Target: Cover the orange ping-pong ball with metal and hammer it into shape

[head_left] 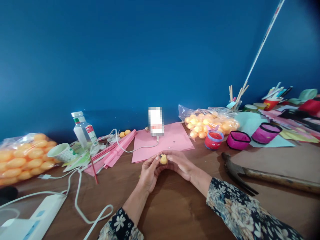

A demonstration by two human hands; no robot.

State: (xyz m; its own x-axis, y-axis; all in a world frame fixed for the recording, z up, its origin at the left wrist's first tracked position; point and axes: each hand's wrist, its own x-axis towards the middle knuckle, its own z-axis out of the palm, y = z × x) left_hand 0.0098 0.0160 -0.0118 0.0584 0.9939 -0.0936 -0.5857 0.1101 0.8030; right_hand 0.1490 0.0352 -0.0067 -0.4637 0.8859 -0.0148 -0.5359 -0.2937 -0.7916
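A small rounded yellow piece (163, 159) with a dark spot on its upper left sits between my two hands, above the table and just in front of the pink paper. My left hand (151, 170) pinches it from the left with thumb and fingers. From the right, my right hand (180, 164) closes on it, its fingers curling behind. Its exact kind is too small to make out, and its back is hidden. Behind my hands, the pink paper (172, 136) lies flat, with a phone (156, 121) upright on it, its screen blurred out.
Bags of orange balls stand left (27, 158) and right (200, 123). A hammer (265, 176) lies at right, near two magenta fabric pouches (238, 140) and a red cup (214, 139). Left are a clear bottle (83, 130), a tipped paper cup (62, 152), white cables and a power strip (37, 218).
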